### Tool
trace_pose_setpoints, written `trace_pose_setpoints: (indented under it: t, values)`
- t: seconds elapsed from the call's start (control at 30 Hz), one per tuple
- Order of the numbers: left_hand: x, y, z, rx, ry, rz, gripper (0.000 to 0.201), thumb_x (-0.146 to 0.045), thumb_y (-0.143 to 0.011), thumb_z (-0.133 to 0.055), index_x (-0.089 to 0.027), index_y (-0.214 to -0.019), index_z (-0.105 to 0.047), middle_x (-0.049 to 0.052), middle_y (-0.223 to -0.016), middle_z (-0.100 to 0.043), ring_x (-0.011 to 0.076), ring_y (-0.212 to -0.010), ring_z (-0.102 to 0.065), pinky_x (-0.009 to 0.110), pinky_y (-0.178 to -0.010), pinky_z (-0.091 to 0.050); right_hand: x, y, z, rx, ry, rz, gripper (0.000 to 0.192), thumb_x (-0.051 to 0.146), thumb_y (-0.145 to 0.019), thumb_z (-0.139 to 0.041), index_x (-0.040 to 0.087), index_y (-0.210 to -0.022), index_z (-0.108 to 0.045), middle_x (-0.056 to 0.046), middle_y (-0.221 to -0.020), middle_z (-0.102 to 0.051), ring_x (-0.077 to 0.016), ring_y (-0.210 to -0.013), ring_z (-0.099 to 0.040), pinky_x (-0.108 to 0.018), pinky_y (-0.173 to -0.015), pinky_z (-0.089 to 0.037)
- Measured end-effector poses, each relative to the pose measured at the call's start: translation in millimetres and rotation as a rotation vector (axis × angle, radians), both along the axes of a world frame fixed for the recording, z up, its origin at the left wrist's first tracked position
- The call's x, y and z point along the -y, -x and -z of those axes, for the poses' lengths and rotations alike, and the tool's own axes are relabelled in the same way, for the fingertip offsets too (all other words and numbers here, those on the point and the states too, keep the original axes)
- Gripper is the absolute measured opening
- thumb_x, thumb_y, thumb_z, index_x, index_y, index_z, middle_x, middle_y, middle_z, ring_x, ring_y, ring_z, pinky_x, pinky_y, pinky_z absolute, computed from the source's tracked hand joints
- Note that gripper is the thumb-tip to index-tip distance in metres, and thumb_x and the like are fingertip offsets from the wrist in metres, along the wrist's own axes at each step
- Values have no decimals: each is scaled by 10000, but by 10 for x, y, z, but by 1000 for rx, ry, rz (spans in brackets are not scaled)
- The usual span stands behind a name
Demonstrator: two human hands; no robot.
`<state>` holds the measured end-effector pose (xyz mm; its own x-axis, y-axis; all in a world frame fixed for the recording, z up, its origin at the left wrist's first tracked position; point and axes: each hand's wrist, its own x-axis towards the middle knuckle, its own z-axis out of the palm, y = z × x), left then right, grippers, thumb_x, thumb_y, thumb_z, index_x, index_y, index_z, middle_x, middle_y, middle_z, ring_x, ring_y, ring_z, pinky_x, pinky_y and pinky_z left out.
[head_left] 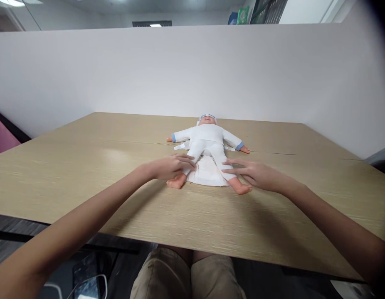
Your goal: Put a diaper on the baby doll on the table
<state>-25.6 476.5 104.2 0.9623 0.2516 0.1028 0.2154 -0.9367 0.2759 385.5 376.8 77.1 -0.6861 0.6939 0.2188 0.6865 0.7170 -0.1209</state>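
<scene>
A baby doll [207, 133] in a white outfit with blue cuffs and a printed white cap lies on its back, feet toward me. Beneath its hips and between its spread legs an unfolded white diaper [208, 173] lies flat, its side tabs sticking out at the waist. My left hand [173, 166] rests on the doll's leg on the left, fingers stretched across the lower leg. On the opposite leg, the extended fingers of my right hand [253, 172] touch the trouser near the knee. Neither hand is closed around a leg.
The doll lies on a wooden table [127, 199] with a seam across it. A white partition [180, 70] rises behind the table. Something pink [3, 135] with a black edge stands at the far left. Under the table, a white cable [102, 279] and my knees show.
</scene>
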Motion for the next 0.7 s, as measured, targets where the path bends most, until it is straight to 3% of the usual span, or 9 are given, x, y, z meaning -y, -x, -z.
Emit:
trace_pose_setpoints:
  t: [0.1,0.2,0.3,0.4,0.53,0.63,0.7]
  values:
    - [188,-141,-23,1,-48,-129,395,-374,-1080,-651,-206,-1419,-763,152,-1413,-774,415,-1577,-496,587,-1234,-504,144,219,-45,25,-80,86,400,439,-1141,-603,310,-1489,-754,-92,-1654,-655,-333,-1344,-749,-517,-1066,-665]
    - [373,-290,64,-17,-173,-253,616,-677,-968,-799,-178,-1328,-759,188,-1296,-789,506,-1519,-492,653,-1166,-508,288,533,71,55,-282,175,625,657,-994,-777,140,-1345,-779,-223,-1461,-738,-448,-1364,-690,-668,-1230,-533]
    - [493,-393,193,-11,-274,-336,478,-548,-956,-825,-174,-1240,-734,184,-1310,-768,505,-1476,-513,646,-1149,-494,331,729,266,98,-414,250,385,388,-1043,-746,114,-1312,-767,-232,-1406,-752,-432,-1391,-655,-656,-1330,-412]
    - [540,-436,265,12,-326,-380,196,-357,-992,-737,-195,-1099,-720,159,-1238,-777,476,-1468,-528,613,-1141,-487,297,751,397,58,-483,291,321,170,-1033,-672,163,-1339,-767,-184,-1353,-773,-379,-1330,-676,-594,-1281,-450]
    - [499,-442,209,136,-299,-414,129,-303,-1066,-588,-222,-1000,-664,116,-1072,-781,384,-1302,-642,545,-1101,-503,228,695,362,-56,-461,296,249,170,-1081,-594,194,-1231,-792,-153,-1228,-783,-352,-1201,-700,-527,-1112,-517]
    - [378,-466,75,309,-140,-501,179,-372,-1103,-528,-236,-1031,-618,68,-949,-735,286,-958,-682,440,-925,-524,112,676,220,-206,-317,336,248,233,-1128,-521,214,-1118,-768,-110,-1060,-771,-307,-990,-704,-438,-903,-531]
    - [245,-511,-31,419,-14,-532,226,-410,-1124,-488,-242,-1002,-578,44,-912,-703,245,-836,-643,391,-826,-490,-39,668,104,-357,-203,349,254,300,-1143,-506,236,-1058,-737,-88,-986,-751,-288,-918,-691,-407,-845,-527]
